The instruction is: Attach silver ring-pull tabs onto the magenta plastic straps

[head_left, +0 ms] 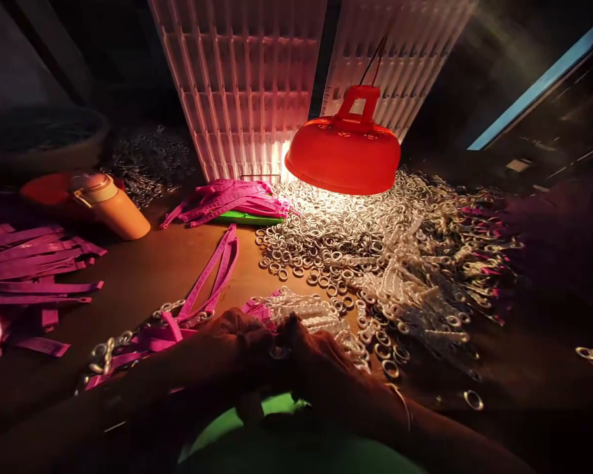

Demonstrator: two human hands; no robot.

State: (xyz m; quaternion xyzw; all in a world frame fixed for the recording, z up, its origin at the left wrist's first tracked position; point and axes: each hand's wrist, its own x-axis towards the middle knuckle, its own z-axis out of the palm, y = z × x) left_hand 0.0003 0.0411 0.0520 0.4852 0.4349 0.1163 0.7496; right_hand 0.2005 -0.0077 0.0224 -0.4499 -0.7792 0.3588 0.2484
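Note:
My left hand [240, 339] and my right hand [309, 345] are close together low in the middle, in shadow, with fingers bent inward. Between them shows a small shiny ring [279, 352]; its grip is too dark to make out fully. Just beyond the hands lie white braided cords [309, 309] with rings. Pink straps [163, 332] with metal links lie by my left forearm. A large heap of metal rings [326, 230] spreads past my right hand, with more white cords [400, 276] on it.
A red lamp [343, 155] hangs over the ring heap. Pink straps [242, 197] lie on a green tray [247, 218]. At left are an orange bottle [121, 210] and another strap pile [29, 263]. A ribbed panel [247, 85] stands behind.

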